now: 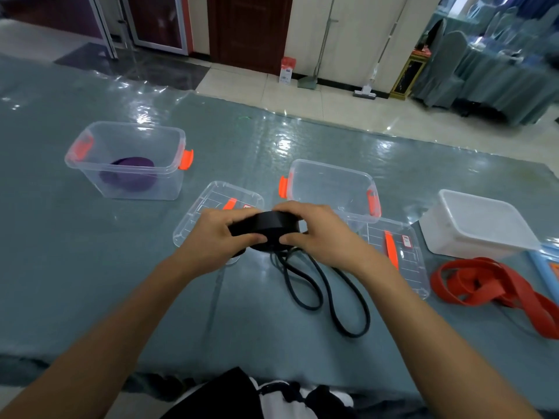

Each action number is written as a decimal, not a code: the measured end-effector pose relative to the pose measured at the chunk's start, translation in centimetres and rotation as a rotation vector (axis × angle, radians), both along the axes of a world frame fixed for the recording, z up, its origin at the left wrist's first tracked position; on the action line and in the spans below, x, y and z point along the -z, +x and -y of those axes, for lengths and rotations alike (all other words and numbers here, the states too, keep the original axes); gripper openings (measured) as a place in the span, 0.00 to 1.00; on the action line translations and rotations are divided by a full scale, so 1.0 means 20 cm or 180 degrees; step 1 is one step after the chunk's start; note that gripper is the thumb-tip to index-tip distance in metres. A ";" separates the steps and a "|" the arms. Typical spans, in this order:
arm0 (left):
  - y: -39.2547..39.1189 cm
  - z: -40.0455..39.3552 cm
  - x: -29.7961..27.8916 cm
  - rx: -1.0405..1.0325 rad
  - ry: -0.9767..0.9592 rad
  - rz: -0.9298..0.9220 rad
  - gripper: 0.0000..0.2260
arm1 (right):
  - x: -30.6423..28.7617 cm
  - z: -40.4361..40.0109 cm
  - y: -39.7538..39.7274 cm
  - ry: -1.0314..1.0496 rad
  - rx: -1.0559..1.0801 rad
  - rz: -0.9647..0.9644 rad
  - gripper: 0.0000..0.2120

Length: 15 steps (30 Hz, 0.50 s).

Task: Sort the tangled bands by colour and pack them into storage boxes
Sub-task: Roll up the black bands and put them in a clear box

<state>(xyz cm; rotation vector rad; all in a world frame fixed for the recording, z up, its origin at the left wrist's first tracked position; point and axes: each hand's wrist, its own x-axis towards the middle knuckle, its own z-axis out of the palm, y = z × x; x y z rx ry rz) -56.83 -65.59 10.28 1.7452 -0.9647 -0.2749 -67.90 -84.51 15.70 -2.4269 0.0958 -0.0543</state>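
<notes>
Both hands hold a black band (267, 226) partly wound into a flat coil above the table's middle. My left hand (217, 234) grips the coil's left side and my right hand (317, 234) grips its right side. The loose end of the same band hangs down and lies in loops (332, 297) on the table. A clear storage box (332, 189) with orange clips stands just beyond my hands with nothing visible inside. Another clear box (127, 158) at the left holds a coiled purple band (130, 173). A tangled red band (496, 288) lies at the right.
Two clear lids lie flat, one lid (205, 210) under my left hand and another lid (402, 255) to the right. A white opaque box (475, 225) stands at the far right. The table carries a grey cloth under shiny plastic (121, 282). Floor, mops and chairs lie beyond.
</notes>
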 end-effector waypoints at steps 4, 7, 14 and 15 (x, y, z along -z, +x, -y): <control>-0.01 0.03 -0.01 -0.0066 -0.0220 -0.0264 0.16 | -0.01 0.05 -0.01 0.0172 0.0170 0.0132 0.20; -0.02 0.05 0.00 -0.0265 -0.0449 -0.0173 0.18 | 0.00 0.08 -0.02 0.1029 0.0365 0.0165 0.22; -0.08 0.17 0.04 -0.0563 -0.0722 -0.0363 0.19 | 0.07 0.11 -0.06 0.2577 0.0856 0.0238 0.22; -0.10 0.20 0.05 -0.0580 -0.0753 -0.0435 0.19 | 0.09 0.12 -0.07 0.2693 0.0924 0.0245 0.22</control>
